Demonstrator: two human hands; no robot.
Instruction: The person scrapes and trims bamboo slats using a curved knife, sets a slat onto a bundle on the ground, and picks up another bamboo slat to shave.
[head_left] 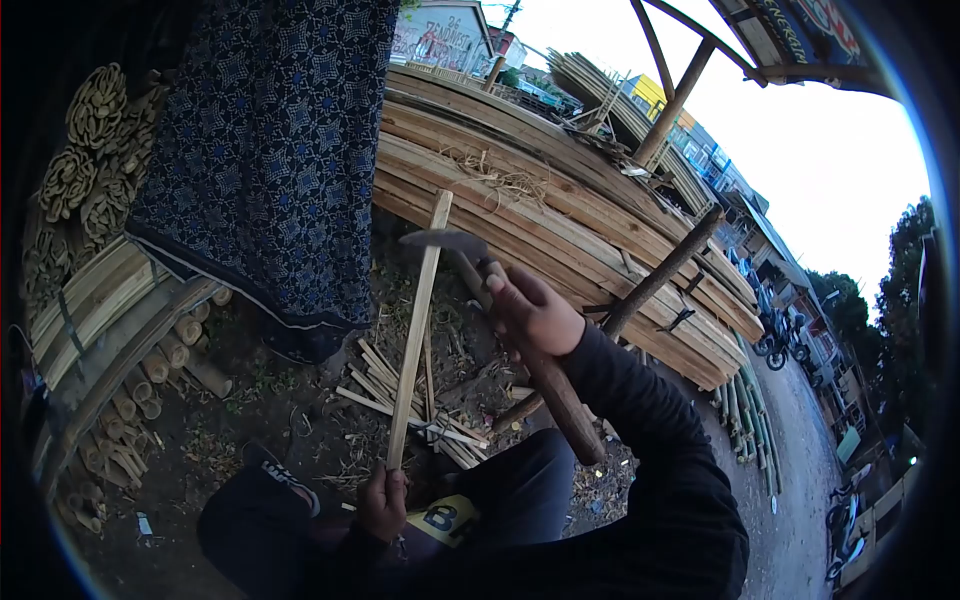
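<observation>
A long pale wooden strip (415, 340) stands nearly upright in front of me, leaning slightly right at its top. My left hand (383, 502) is closed around its lower end. In my right hand (535, 315) is a tool with a thick wooden handle (566, 405) and a curved dark metal blade (440, 240). The blade lies across the upper part of the strip; whether it touches the wood I cannot tell. My right fingers wrap round the handle near the blade.
Stacked planks (560, 220) stretch across the back, with a slanting post (665, 270) before them. Thin sticks (375, 385) lie on the ground. A patterned cloth (270, 160) hangs at left above bamboo poles (145, 385). Motorbikes (780, 335) stand along the road at right.
</observation>
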